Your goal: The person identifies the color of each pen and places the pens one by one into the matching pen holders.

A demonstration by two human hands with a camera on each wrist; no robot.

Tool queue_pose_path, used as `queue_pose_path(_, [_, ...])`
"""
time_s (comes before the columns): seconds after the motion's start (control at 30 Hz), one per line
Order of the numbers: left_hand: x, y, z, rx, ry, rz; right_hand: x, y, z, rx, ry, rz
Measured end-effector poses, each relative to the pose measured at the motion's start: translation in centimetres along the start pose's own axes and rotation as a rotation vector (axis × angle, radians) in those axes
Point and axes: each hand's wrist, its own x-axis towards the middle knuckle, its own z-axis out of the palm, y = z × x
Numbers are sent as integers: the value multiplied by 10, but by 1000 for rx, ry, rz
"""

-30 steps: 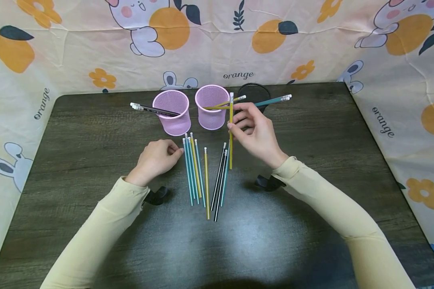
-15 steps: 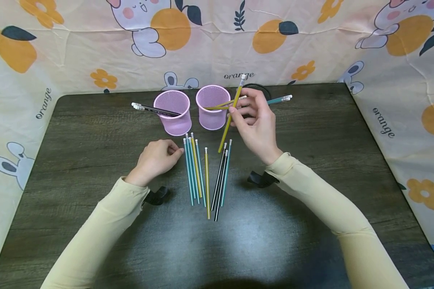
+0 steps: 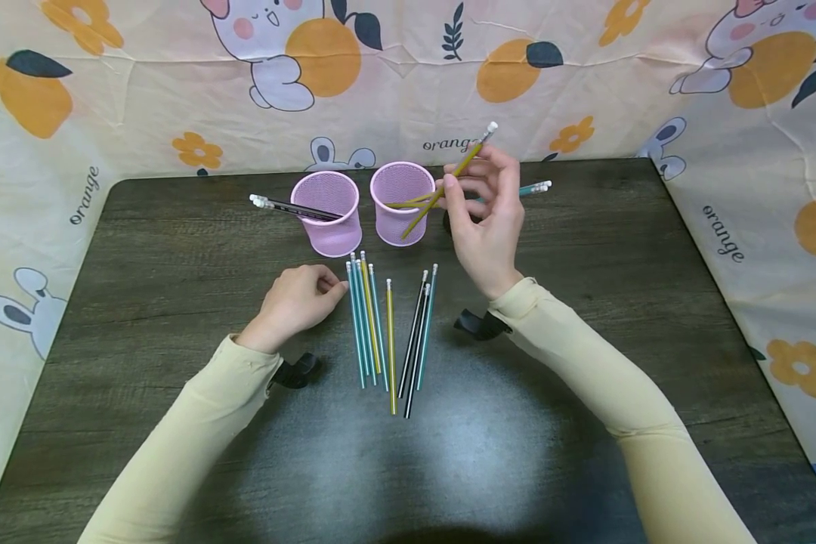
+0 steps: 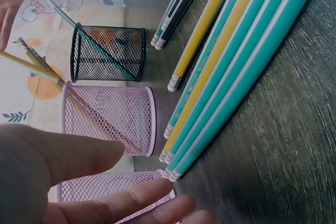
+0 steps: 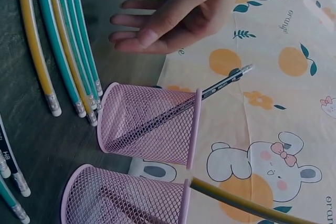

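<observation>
My right hand (image 3: 486, 219) pinches a yellow pencil (image 3: 474, 151) between thumb and fingers, its white eraser end up. The pencil slants down left, with its lower end at the rim of the middle pink mesh cup (image 3: 386, 221). Yellow pencils (image 3: 401, 204) lean in that cup. My left hand (image 3: 295, 301) rests on the table, fingers loosely bent and holding nothing, beside the eraser ends of several teal and yellow pencils (image 3: 356, 325). A lone yellow pencil (image 3: 391, 347) lies right of them, then black pencils (image 3: 412, 332) and a teal one (image 3: 428, 325).
A second pink mesh cup (image 3: 333, 240) at left holds black pencils (image 3: 299, 210). Mostly hidden behind my right hand is a black mesh cup (image 4: 107, 53) with teal pencils (image 3: 533, 188). A printed cloth (image 3: 394, 98) hangs behind the dark table (image 3: 177, 227).
My right hand has moved up and away from me with the yellow pencil. The pencil has turned from nearly straight to slanting, its lower end now by the middle cup. My left hand stays put.
</observation>
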Motion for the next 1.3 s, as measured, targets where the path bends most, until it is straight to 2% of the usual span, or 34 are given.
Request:
queue_pose_path(0.13, [0, -1, 1, -4, 7, 7, 3, 3, 3, -3, 33, -63])
queue_pose_path(0.27, [0, -2, 1, -8, 13, 15, 4, 7, 6, -31, 36, -155])
queue_pose_path(0.37, [0, -1, 2, -10, 10, 14, 4, 11, 9, -60, 34, -196])
queue_pose_path(0.5, [1, -1, 3, -11, 7, 13, 3, 16, 12, -127, 29, -216])
queue_pose_path(0.63, [2, 0, 4, -11, 8, 14, 2, 20, 14, -166, 18, -198])
queue_pose_path(0.77, [2, 0, 4, -6, 15, 15, 1, 21, 15, -187, -19, -197])
queue_pose_path(1.1, [2, -1, 5, -7, 20, 23, -4, 22, 14, -312, -176, -332])
queue_pose_path(1.3, [2, -1, 6, -14, 12, 27, -9, 25, 15, -369, -260, -301])
